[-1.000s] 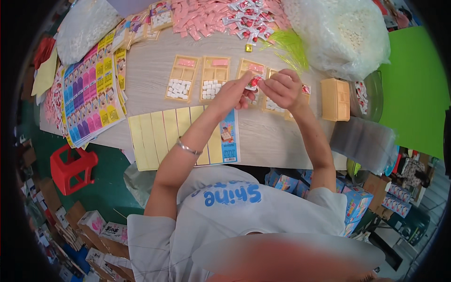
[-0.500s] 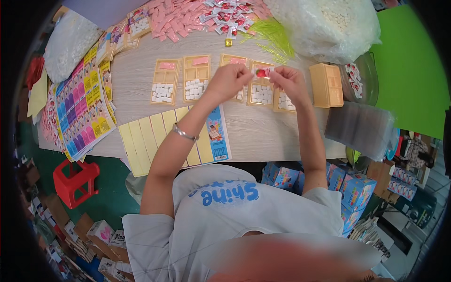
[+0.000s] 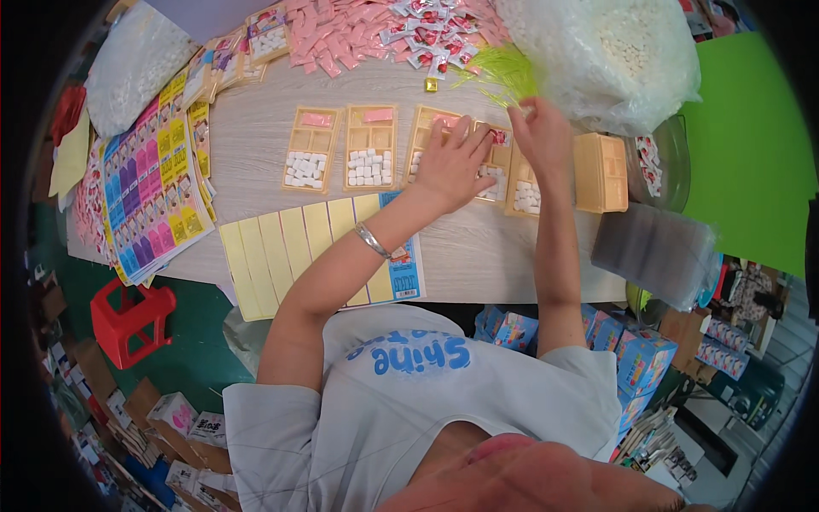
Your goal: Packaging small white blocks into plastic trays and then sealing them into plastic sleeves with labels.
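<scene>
My left hand (image 3: 452, 162) is open, palm down with fingers spread over the third tray (image 3: 420, 135) and fourth tray (image 3: 503, 158), hiding parts of both. A small red-and-white sachet (image 3: 501, 136) shows in the fourth tray's upper compartment, by the left fingertips. My right hand (image 3: 546, 136) is above the fifth tray (image 3: 515, 177), its thumb and fingers drawn together at the edge of the thin lime-green sticks (image 3: 503, 72). What they pinch, if anything, cannot be made out. Each tray is beige and divided, with white cubes (image 3: 369, 165) in the lower part.
Two more trays (image 3: 308, 149) stand to the left with pink packets in them. Pink packets (image 3: 328, 34) and red-and-white sachets (image 3: 431, 34) are heaped behind. A bag of white pieces (image 3: 614, 60) and stacked empty trays (image 3: 601, 173) are at right; a yellow-blue card sheet (image 3: 290, 247) lies in front.
The hands have parted. The sachet held between them now lies in the fourth tray. My left hand has spread over the trays; my right hand has moved up to the green sticks.
</scene>
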Demonstrator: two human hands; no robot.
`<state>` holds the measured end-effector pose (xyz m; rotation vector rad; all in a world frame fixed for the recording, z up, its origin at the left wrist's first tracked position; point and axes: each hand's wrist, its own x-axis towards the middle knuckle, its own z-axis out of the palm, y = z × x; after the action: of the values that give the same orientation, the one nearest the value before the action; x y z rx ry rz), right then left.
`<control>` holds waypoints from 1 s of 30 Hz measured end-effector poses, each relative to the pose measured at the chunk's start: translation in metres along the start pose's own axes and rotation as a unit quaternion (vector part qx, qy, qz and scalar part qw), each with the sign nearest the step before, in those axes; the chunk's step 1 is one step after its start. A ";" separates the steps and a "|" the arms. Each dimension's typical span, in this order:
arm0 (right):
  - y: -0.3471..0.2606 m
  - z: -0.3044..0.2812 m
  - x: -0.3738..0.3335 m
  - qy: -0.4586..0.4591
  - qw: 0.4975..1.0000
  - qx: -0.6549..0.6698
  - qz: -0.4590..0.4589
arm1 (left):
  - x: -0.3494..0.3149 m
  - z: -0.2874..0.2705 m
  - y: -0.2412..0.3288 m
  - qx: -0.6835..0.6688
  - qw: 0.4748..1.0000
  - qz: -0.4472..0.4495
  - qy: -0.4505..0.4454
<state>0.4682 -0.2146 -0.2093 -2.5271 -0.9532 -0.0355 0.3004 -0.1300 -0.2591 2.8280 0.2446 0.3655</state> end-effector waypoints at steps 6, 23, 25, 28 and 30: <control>-0.015 0.068 0.112 -0.011 0.995 -0.039 -0.093 | 0.012 -0.011 -0.005 -0.045 0.997 -0.006 0.069; 0.004 0.026 0.059 -0.016 0.941 0.302 -0.153 | 0.101 -0.003 -0.108 -0.098 0.945 -0.281 0.138; -0.001 0.024 0.038 -0.039 0.912 0.376 -0.156 | 0.100 -0.008 -0.107 -0.120 0.946 -0.274 0.124; -0.010 0.023 0.012 -0.049 0.906 0.274 -0.320 | 0.087 -0.039 -0.108 -0.192 0.947 -0.238 0.098; -0.014 0.034 -0.002 -0.052 0.908 0.260 -0.324 | 0.064 -0.056 -0.115 -0.242 0.943 -0.209 0.088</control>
<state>0.4539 -0.1925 -0.2350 -1.6623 -1.5658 0.1385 0.3312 0.0060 -0.2269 2.1904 0.6769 0.5010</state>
